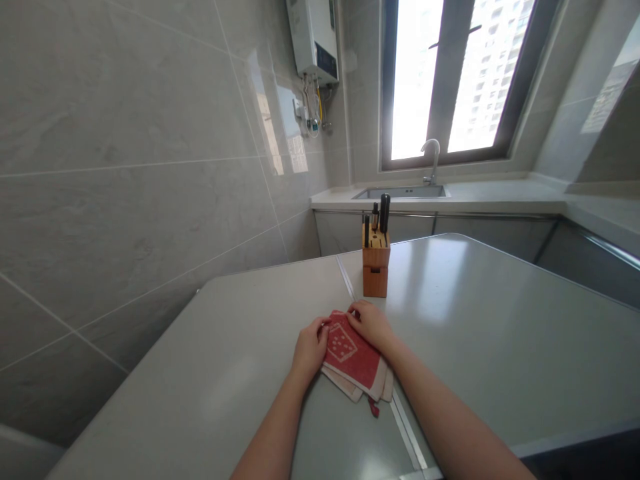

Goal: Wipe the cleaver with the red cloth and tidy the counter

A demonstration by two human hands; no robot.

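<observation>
A folded red and white cloth (357, 357) with a pale square pattern lies on the light table (240, 373), its layers fanned out toward me. My left hand (311, 347) pinches its left edge near the far corner. With fingers curled over the far right edge, my right hand (371, 325) grips the same cloth. A small dark red tip (373, 408) pokes out from under its near end. Just beyond the hands stands a wooden knife block (376, 267), upright, with several black-handled knives in its top.
A metal seam (407, 430) runs across the table beneath the cloth. Behind the table is a white counter (505, 193) with a sink (403, 192) and a curved faucet (434, 160). A tiled wall (150, 207) borders the left side; a water heater (314, 40) hangs on it.
</observation>
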